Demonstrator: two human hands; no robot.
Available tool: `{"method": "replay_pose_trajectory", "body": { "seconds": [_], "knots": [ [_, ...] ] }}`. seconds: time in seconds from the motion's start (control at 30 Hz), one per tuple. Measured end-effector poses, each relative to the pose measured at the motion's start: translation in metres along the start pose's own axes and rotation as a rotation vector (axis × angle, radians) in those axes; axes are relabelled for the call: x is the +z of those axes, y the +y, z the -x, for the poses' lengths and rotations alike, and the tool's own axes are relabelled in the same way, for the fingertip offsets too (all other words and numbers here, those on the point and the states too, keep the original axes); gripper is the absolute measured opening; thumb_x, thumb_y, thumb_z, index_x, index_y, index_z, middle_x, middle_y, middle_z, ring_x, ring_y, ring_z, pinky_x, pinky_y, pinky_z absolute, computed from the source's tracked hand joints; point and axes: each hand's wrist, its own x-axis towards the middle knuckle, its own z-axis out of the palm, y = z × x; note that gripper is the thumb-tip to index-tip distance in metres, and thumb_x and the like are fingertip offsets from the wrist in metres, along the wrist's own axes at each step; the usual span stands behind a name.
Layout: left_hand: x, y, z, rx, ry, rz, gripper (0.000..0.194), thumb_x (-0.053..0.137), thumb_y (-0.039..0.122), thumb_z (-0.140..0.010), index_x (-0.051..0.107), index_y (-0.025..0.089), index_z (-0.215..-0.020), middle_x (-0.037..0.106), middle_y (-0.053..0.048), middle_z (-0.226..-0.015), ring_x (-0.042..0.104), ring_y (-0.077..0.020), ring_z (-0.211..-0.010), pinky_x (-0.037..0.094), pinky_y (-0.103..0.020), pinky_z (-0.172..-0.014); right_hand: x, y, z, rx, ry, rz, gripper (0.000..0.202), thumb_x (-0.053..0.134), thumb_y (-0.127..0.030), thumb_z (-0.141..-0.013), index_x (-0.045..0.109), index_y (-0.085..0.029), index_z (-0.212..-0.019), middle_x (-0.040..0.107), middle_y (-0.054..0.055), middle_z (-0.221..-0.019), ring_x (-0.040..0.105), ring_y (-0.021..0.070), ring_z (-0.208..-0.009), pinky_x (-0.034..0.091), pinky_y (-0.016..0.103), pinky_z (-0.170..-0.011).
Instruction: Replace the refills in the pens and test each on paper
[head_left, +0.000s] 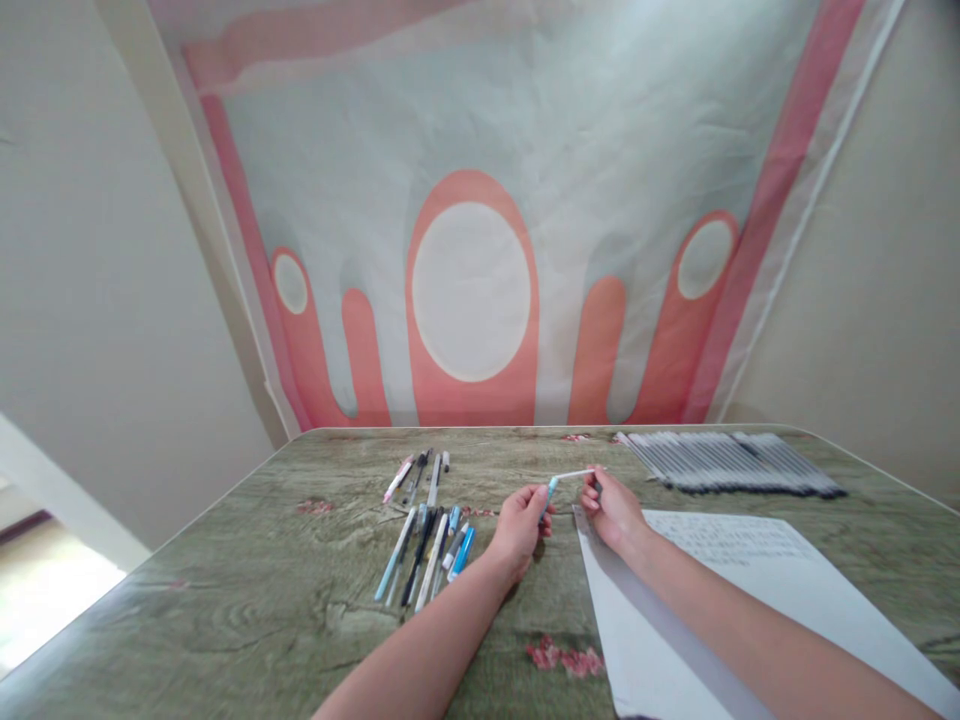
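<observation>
My left hand (pixel 521 525) is closed around a light blue pen barrel (pixel 553 488), which is tilted upward. From the top of the barrel a thin white pen refill (pixel 574 474) runs to my right hand (pixel 611 507), whose fingertips pinch its other end. A small dark part shows between the right fingers; I cannot tell what it is. Left of my left hand lie several pens and pen parts (pixel 431 555), blue, white and black. Under my right forearm is a white sheet of paper (pixel 675 640) with handwriting near its top.
Behind the pens lies a smaller group of pens and caps (pixel 411 478). A long row of clear refills with dark ends (pixel 731 462) lies at the back right of the wood-patterned table (pixel 247 590). A pink and white printed sheet (pixel 472 300) hangs behind the table.
</observation>
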Motion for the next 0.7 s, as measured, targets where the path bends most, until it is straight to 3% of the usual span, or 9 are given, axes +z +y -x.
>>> {"method": "replay_pose_trajectory", "body": {
  "seconds": [0.17, 0.43, 0.6, 0.7],
  "knots": [
    [0.0, 0.001, 0.001, -0.007, 0.02, -0.008, 0.043, 0.06, 0.055, -0.065, 0.055, 0.013, -0.078, 0.052, 0.001, -0.063, 0.041, -0.0044, -0.046, 0.034, -0.017, -0.044, 0.003, 0.001, 0.006, -0.085, 0.01, 0.116, 0.018, 0.059, -0.033, -0.071, 0.048, -0.019, -0.068, 0.046, -0.007, -0.057, 0.035, 0.0029, -0.038, 0.026, 0.014, -0.029],
    [0.004, 0.008, 0.005, -0.076, -0.014, -0.061, 0.04, 0.066, 0.049, -0.061, 0.058, 0.012, -0.075, 0.054, 0.001, -0.061, 0.043, -0.0046, -0.045, 0.034, -0.017, -0.043, 0.018, -0.01, 0.026, -0.342, 0.026, 0.284, 0.033, 0.058, -0.049, -0.072, 0.043, -0.021, -0.065, 0.038, -0.009, -0.047, 0.032, 0.0045, -0.036, 0.023, 0.018, -0.032],
    [0.005, 0.011, 0.007, -0.074, -0.039, -0.015, 0.041, 0.066, 0.048, -0.062, 0.059, 0.01, -0.077, 0.057, -0.001, -0.063, 0.05, -0.0069, -0.05, 0.041, -0.019, -0.049, 0.025, -0.008, 0.04, -0.305, -0.067, 0.428, 0.033, 0.063, -0.051, -0.067, 0.05, -0.02, -0.069, 0.04, -0.009, -0.045, 0.033, 0.0055, -0.036, 0.025, 0.019, -0.034],
    [0.004, 0.012, 0.007, -0.076, -0.032, 0.019, 0.043, 0.066, 0.048, -0.062, 0.06, 0.01, -0.08, 0.058, -0.002, -0.066, 0.053, -0.0078, -0.052, 0.043, -0.021, -0.052, 0.024, -0.004, 0.042, -0.214, -0.147, 0.421, 0.032, 0.059, -0.05, -0.071, 0.056, -0.019, -0.074, 0.043, -0.008, -0.047, 0.035, 0.0055, -0.037, 0.026, 0.018, -0.033]
  ]
}}
